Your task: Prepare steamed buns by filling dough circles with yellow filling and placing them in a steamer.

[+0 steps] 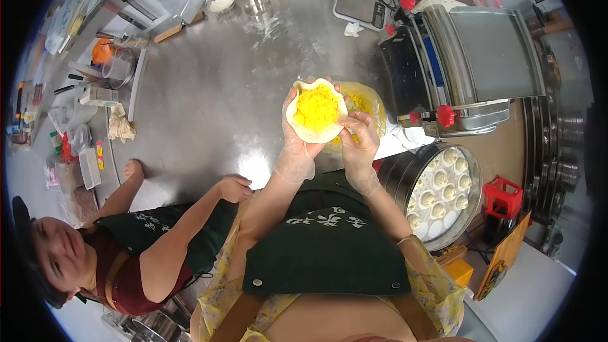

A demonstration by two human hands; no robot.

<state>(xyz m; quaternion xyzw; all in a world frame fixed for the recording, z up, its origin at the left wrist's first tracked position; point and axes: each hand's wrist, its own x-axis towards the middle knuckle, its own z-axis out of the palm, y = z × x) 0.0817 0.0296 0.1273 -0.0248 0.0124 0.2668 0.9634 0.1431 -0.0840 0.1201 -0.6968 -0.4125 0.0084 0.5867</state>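
A thin, pale dough round (316,135) with a wavy rim sits cupped in the person's left hand (295,142), its fingers curled round the underside and far edge. Crumbly, bright yellow filling (316,107) covers its middle, and the top lies open. The right hand (360,138) has thumb and forefinger pinched together on the right rim. Clear gloves (296,168) cover both hands. Just beyond, a plastic-lined container (380,113) of similar filling is partly hidden by the hands and dough. To the right, a round steamer (474,215) holds pleated buns (439,180); at left, a co-worker (161,247) stands by the steel table (190,114). Farther off are a roller machine (487,57), a scale (360,7) and a metal bowl (258,7).
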